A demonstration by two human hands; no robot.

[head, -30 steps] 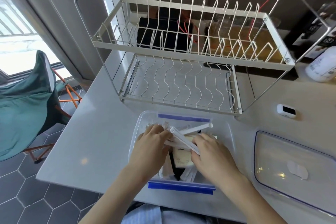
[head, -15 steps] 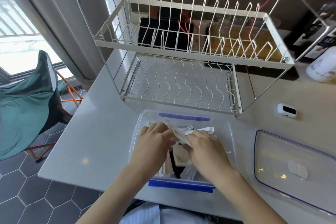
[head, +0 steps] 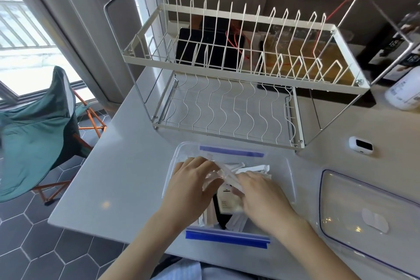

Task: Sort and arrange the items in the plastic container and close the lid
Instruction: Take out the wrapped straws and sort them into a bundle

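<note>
Wire dish rack [head: 238, 88], green folding chair [head: 38, 129]

Both hands reach into the clear plastic container [head: 281, 179] on the white counter [head: 118, 179] — left hand [head: 193, 185] and right hand [head: 261, 195] press together on a bundle of white sachets [head: 252, 168]. The clear lid [head: 372, 218] lies just right, apart — a two-tier dish rack [head: 238, 75] stands behind.

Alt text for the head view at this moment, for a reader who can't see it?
Both hands, left and right, reach into a clear plastic container of white packets on a countertop; its lid lies to the right, an empty dish rack behind.
</note>
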